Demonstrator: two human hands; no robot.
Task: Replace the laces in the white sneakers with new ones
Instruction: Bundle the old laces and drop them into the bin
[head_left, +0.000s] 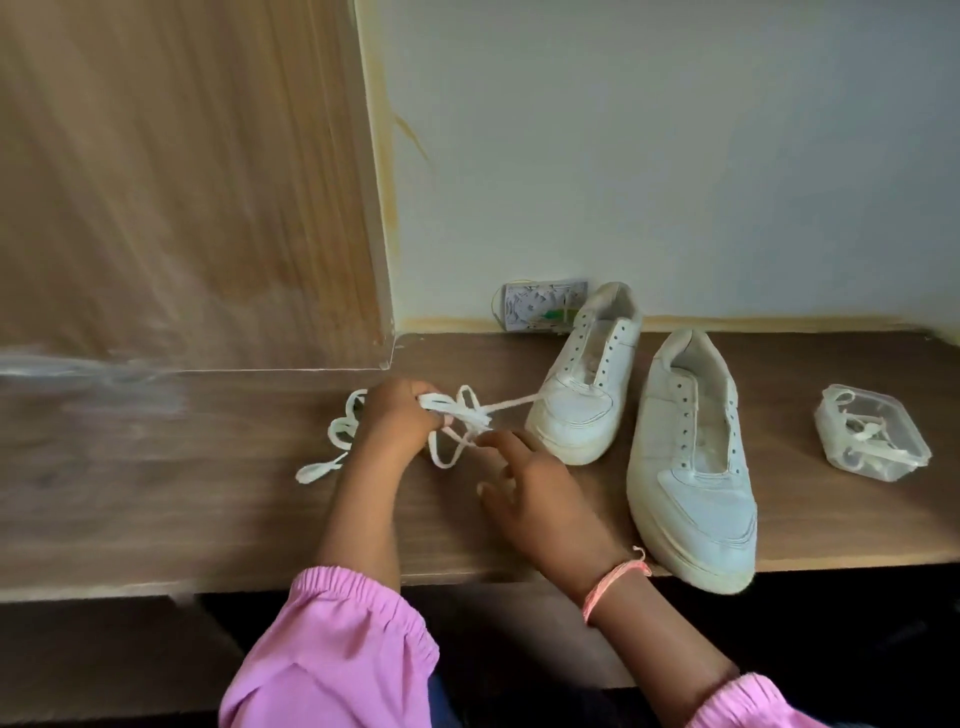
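A flat white lace (467, 415), tangled in loops, is gripped by the left hand (397, 421); the right hand (530, 483) pinches its knot beside two eyelet-bare sneakers (582, 384).

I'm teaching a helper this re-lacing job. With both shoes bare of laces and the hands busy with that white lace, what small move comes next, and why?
Probably set the bunched white flat lace aside on the wooden tabletop. The left hand grips it, the right hand pinches it, and both white sneakers show empty eyelets, so new laces from the clear plastic box come next.
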